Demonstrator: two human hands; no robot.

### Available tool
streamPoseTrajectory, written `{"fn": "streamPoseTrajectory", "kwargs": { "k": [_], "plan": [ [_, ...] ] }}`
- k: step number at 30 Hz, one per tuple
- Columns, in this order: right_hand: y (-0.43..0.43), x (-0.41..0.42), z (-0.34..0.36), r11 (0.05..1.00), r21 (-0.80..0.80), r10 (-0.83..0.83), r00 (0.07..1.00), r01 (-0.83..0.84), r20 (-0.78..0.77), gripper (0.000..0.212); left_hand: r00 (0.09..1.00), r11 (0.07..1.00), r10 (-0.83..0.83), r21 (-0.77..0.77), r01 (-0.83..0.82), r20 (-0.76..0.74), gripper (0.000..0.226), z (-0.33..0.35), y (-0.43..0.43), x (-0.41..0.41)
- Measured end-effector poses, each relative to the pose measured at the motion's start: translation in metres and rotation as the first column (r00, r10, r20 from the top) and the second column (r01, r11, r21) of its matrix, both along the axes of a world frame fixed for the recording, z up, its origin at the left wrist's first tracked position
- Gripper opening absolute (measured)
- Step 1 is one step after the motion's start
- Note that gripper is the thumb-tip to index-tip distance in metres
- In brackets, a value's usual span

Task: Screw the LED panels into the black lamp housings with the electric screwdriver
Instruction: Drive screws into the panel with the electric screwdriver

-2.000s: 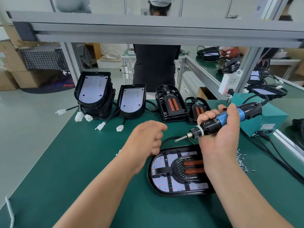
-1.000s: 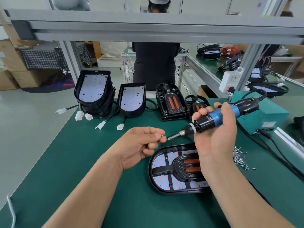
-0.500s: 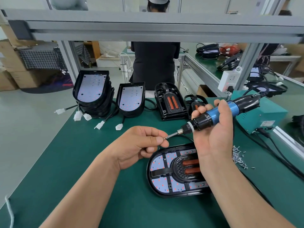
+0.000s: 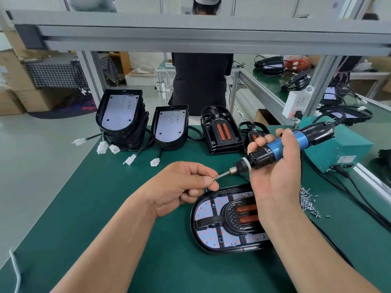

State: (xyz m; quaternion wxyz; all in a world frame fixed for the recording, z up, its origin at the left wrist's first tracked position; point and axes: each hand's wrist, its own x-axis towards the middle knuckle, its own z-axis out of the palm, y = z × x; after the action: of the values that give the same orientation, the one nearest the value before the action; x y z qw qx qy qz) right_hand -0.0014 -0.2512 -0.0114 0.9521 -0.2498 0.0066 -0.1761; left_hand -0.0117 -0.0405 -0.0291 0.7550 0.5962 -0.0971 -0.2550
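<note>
While the black lamp housing (image 4: 213, 248) lay flat on the green mat (image 4: 101, 208), its LED panel (image 4: 204, 210) facing up, the left hand (image 4: 179, 187) hovered at its 11 o'clock, thumb and forefinger pinching a small screw (image 4: 215, 178), the other fingers curled. At 1 o'clock the right hand (image 4: 275, 178) gripped the electric screwdriver (image 4: 281, 148) with all its fingers, the bit tip touching the screw. Loose screws (image 4: 309, 203) lay at 3 o'clock. Stacked housings (image 4: 122, 121) stood farther off at 11 o'clock.

Matt green bench mat (image 4: 88, 208), glossy black plastic lamp housing (image 4: 195, 233), blue metallic screwdriver (image 4: 281, 148) body, bright metal screws (image 4: 307, 203), brushed aluminium frame (image 4: 190, 37).
</note>
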Motion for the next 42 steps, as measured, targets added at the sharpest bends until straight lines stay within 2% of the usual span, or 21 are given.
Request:
{"fn": "streamPoseTrajectory", "kwargs": {
  "k": [9, 19, 28, 36, 39, 42],
  "plan": [
    [0.001, 0.002, -0.003, 0.999, -0.043, -0.028, 0.999, 0.027, -0.015, 0.028, 0.997, 0.997, 0.037, 0.065, -0.041, 0.070, 0.014, -0.002, 0.001, 0.000],
    [0.007, 0.002, -0.004, 0.975, -0.174, -0.145, 0.989, 0.139, -0.022, 0.021, 0.972, 0.966, 0.097, 0.213, -0.143, 0.212, 0.011, -0.005, -0.001, 0.001],
    [0.006, 0.005, -0.007, 0.989, -0.115, -0.111, 0.988, 0.098, -0.111, 0.019, 0.957, 0.954, 0.090, 0.253, -0.163, 0.277, 0.011, -0.007, -0.001, 0.002],
    [0.002, 0.005, -0.006, 0.997, 0.000, -0.075, 0.983, 0.076, -0.169, 0.030, 0.976, 0.972, 0.037, 0.219, -0.085, 0.213, 0.021, -0.007, 0.002, 0.003],
    [0.000, 0.004, -0.003, 0.998, 0.040, -0.048, 0.985, 0.055, -0.166, 0.029, 0.984, 0.966, 0.092, 0.227, -0.125, 0.154, 0.032, -0.007, 0.006, 0.006],
    [-0.002, 0.002, 0.000, 0.998, 0.055, -0.031, 0.989, 0.039, -0.141, 0.025, 0.990, 0.955, 0.083, 0.274, -0.112, 0.113, 0.028, -0.009, 0.011, 0.007]
  ]
}}
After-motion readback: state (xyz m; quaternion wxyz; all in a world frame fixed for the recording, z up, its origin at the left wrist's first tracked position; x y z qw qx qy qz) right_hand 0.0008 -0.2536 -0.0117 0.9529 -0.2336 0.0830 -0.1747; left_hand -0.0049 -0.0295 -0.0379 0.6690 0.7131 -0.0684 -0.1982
